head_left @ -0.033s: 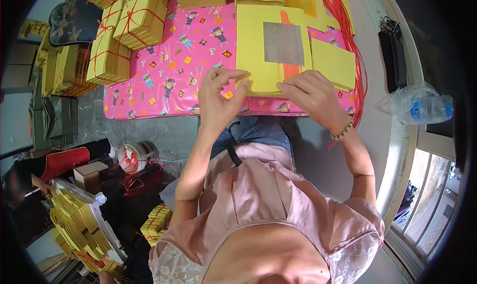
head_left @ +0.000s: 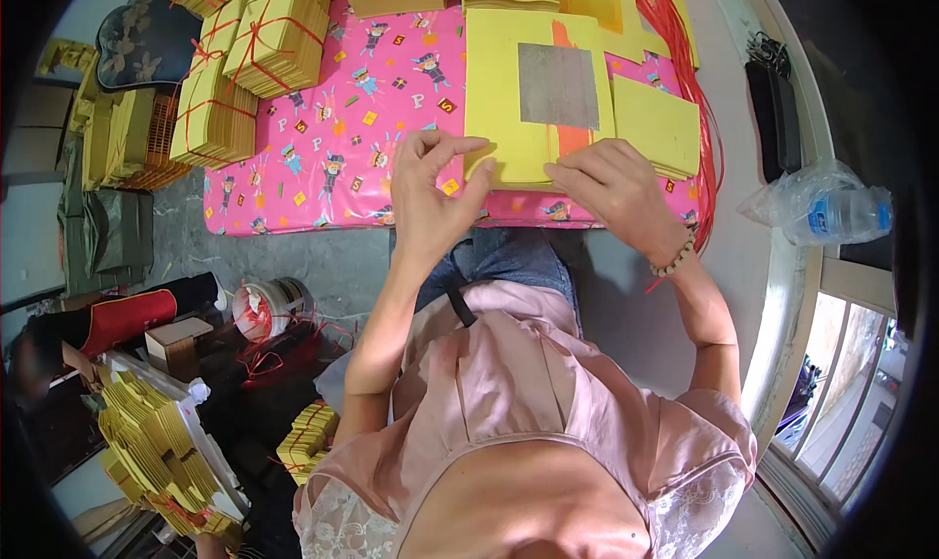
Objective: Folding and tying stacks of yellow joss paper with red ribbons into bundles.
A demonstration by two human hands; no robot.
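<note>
Sitting at a low table (head_left: 293, 212) covered in a pink patterned cloth, a person works a stack of yellow paper sheets (head_left: 499, 89) at its near edge; the top sheet bears one grey square (head_left: 558, 85) and an orange strip beside it. One smaller yellow stack (head_left: 657, 124) lies just right of it, and at least three tied yellow bundles (head_left: 245, 60), bound with red string, stand on the table's far left. One clear plastic water bottle (head_left: 831, 212) lies on the sill to the right. On the floor at lower left, a tray (head_left: 156, 442) holds many more yellow folded papers. The left hand (head_left: 430, 192) is raised at the stack's near left corner, thumb and forefinger pinching the sheet's edge. The right hand (head_left: 611, 182), a bead bracelet at its wrist, lies flat on the stack's near edge, fingers pressed together and pointing left.
</note>
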